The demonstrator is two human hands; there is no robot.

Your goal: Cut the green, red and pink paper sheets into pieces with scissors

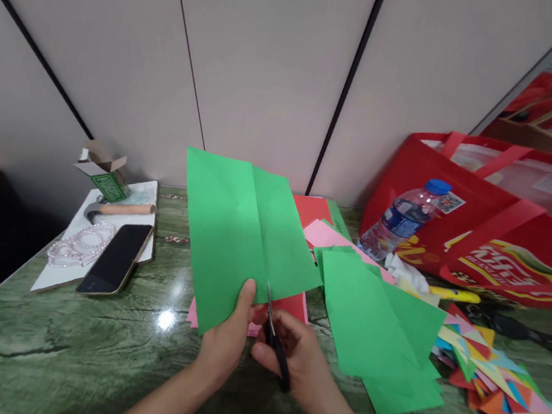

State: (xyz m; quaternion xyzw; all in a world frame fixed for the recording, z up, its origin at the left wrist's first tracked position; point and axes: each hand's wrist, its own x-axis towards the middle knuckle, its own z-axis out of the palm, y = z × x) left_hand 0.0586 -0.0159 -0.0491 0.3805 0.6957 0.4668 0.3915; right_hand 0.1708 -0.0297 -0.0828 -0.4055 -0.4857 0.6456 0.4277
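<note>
My left hand (229, 334) pinches the lower edge of a green sheet of paper (234, 222), thumb on top, holding it up above the table. A crease runs down the sheet from its top edge towards the bottom. In my right hand (302, 349) is a pair of scissors (275, 350) with black handles. Their blades point up at the sheet's lower edge, by the crease; how far they reach into the paper I cannot tell. Beneath the held sheet, red and pink papers (294, 305) lie partly hidden. Several green pieces of paper (368, 317) overlap to the right.
A phone (118, 259), beaded string (79, 244), wooden-handled tool (123, 209) and small open box (107, 178) lie on the left. A water bottle (401, 218), red bag (519, 215) and colourful folded papers (505, 386) occupy the right. A panel wall (267, 66) stands behind.
</note>
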